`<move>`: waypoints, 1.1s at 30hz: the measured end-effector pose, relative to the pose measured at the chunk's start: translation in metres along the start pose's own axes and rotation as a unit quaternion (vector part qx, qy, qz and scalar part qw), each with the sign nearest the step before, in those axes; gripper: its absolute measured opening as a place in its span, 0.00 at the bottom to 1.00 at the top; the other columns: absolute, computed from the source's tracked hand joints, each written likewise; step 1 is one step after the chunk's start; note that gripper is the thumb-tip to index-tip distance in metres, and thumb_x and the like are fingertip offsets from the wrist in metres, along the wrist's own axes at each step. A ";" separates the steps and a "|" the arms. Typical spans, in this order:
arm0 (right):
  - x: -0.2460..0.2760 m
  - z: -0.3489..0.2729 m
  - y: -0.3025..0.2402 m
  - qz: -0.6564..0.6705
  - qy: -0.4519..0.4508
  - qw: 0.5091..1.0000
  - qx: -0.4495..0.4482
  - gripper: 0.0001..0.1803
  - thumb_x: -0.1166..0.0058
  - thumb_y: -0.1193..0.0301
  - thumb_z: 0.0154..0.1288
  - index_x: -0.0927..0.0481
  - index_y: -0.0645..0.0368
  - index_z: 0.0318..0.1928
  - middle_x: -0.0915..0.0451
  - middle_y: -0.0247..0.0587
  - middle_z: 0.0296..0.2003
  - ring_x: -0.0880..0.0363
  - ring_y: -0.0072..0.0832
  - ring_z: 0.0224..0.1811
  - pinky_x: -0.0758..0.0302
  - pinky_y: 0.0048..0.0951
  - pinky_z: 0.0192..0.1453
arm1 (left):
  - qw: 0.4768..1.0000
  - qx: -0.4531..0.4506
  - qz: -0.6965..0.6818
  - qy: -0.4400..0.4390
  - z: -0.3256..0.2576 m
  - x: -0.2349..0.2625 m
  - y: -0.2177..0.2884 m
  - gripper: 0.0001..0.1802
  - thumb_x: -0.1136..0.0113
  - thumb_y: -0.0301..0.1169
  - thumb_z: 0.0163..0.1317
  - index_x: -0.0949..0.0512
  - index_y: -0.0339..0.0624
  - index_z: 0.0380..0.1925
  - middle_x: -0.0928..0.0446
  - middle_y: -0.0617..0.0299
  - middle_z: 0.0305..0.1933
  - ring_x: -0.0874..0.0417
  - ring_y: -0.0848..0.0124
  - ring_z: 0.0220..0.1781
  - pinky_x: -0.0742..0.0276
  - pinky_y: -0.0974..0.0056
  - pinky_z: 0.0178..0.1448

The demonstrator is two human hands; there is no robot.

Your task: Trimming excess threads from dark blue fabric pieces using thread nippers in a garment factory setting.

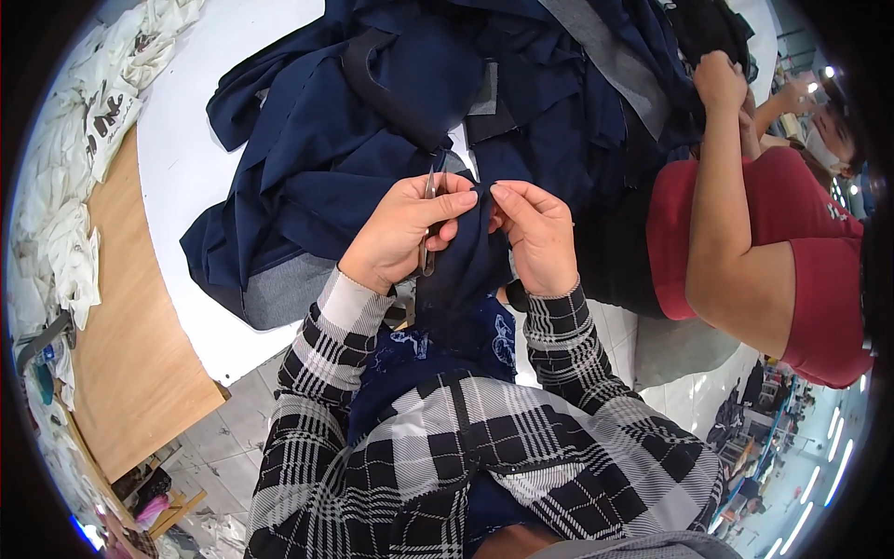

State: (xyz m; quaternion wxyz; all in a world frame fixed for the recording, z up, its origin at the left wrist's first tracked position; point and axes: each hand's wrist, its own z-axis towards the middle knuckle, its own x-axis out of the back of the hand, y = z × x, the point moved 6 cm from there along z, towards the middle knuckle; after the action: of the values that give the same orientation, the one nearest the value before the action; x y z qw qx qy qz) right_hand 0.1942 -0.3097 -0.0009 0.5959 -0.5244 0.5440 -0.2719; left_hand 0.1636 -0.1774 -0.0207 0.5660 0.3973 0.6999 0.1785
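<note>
My left hand (410,224) is closed in a pinch on the edge of a dark navy cloth garment piece (470,247). Tucked in the same hand is a slim metal pair of thread snips (428,219), its points upward. Beside it, my right hand (540,233) pinches the same cloth between thumb and forefinger, close to the left fingertips. From both hands the cloth hangs toward my lap. Beyond them a large heap of navy garments (317,140) with grey inner parts lies on the white table (172,186).
At the right a co-worker in a red shirt (764,214) handles dark cloth (712,37) at the table. A wooden board (140,345) lies along the left, with white bundled cloth (74,224) beyond it. Tiled floor (223,438) shows below the table edge.
</note>
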 end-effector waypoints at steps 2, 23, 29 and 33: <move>0.001 0.000 -0.001 0.005 -0.008 1.000 -0.007 0.08 0.48 0.74 0.63 0.21 0.67 0.38 0.22 0.35 0.28 0.26 0.19 0.29 0.29 0.19 0.35 | 0.999 0.014 -0.028 -0.020 -0.001 -0.001 -0.001 0.05 0.42 0.28 0.60 0.26 0.39 0.34 0.29 0.70 0.19 0.31 0.84 0.16 0.40 0.80 0.18; 0.012 0.025 -0.020 0.019 -0.058 0.998 -0.033 0.07 0.45 0.78 0.60 0.21 0.65 0.40 0.21 0.31 0.32 0.25 0.14 0.33 0.29 0.12 0.38 | 0.903 -0.203 0.376 -0.044 0.024 -0.030 0.069 0.04 0.38 0.25 0.55 0.23 0.37 0.29 0.27 0.73 0.26 0.32 0.86 0.29 0.36 0.80 0.33; 0.032 0.032 -0.032 0.080 0.035 0.995 0.038 0.08 0.44 0.76 0.60 0.22 0.64 0.40 0.20 0.32 0.32 0.23 0.15 0.31 0.29 0.12 0.35 | 0.824 -0.355 0.434 0.075 0.036 -0.052 0.083 0.05 0.38 0.24 0.53 0.24 0.35 0.29 0.27 0.71 0.25 0.32 0.84 0.26 0.35 0.78 0.30; 0.053 0.033 -0.048 0.109 0.113 0.978 0.137 0.08 0.45 0.77 0.60 0.22 0.65 0.40 0.20 0.34 0.33 0.22 0.16 0.33 0.27 0.14 0.37 | 0.747 -0.421 0.512 0.054 0.023 -0.095 0.078 0.13 0.35 0.31 0.49 0.22 0.35 0.33 0.26 0.57 0.29 0.23 0.68 0.27 0.28 0.67 0.33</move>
State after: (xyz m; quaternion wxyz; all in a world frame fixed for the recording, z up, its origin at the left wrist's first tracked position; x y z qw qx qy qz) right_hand 0.2509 -0.3602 0.0194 0.6228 -0.3411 0.6193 -0.3350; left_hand 0.2168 -0.2057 0.0893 0.4609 0.4075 0.2750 0.7388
